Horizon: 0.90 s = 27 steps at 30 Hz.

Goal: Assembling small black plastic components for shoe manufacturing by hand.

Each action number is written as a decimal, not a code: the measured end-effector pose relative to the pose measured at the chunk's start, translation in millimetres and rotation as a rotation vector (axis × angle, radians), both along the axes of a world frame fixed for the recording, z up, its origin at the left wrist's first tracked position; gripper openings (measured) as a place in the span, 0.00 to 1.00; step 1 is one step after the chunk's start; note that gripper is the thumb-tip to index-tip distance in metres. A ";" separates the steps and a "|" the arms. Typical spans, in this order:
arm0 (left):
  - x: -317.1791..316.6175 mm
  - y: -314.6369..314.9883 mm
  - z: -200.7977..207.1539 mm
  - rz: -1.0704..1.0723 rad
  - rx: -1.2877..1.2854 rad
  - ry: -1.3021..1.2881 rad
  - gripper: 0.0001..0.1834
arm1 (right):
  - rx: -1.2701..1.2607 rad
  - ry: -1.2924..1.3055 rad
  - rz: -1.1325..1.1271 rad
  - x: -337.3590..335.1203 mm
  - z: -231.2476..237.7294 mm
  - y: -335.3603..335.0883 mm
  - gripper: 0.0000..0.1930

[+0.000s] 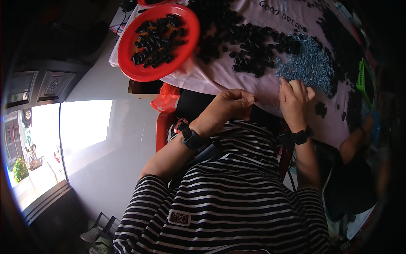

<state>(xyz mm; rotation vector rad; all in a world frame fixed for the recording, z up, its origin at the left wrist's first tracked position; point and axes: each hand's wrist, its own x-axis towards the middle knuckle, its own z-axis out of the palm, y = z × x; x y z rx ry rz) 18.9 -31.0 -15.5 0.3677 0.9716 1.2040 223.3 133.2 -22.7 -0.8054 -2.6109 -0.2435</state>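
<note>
My left hand (230, 106) is held over my lap at the table's near edge. Its thumb and forefinger press together, and whatever is between them is hidden or too small to name. At the near edge of a heap of thin, silvery-blue pieces that look like screws (311, 63) is my right hand (294, 99). Its fingers are bent and drawn together, and I cannot make out anything in them. Many small black parts (253, 46) lie loose beyond my hands. More black parts (158, 42) rest in a red plate (192, 31) at the far left.
A pink cloth (264, 91) covers the table. Toward the right edge are a green plastic basket or sieve (363, 80) and another person's arm (353, 142). An orange-red plastic bag (166, 99) hangs below the red plate, by a red chair (161, 129).
</note>
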 end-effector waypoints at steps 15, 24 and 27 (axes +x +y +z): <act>0.5 65.0 -2.3 0.145 0.327 1.171 0.10 | -0.060 0.071 0.105 -10.2 -9.8 12.1 0.11; 8.7 98.7 -29.0 0.170 0.370 1.784 0.09 | -0.056 0.183 0.086 -6.9 -11.4 16.7 0.09; 5.6 94.8 -26.2 0.197 0.361 1.694 0.10 | -0.062 0.192 0.087 -6.2 -7.1 15.8 0.09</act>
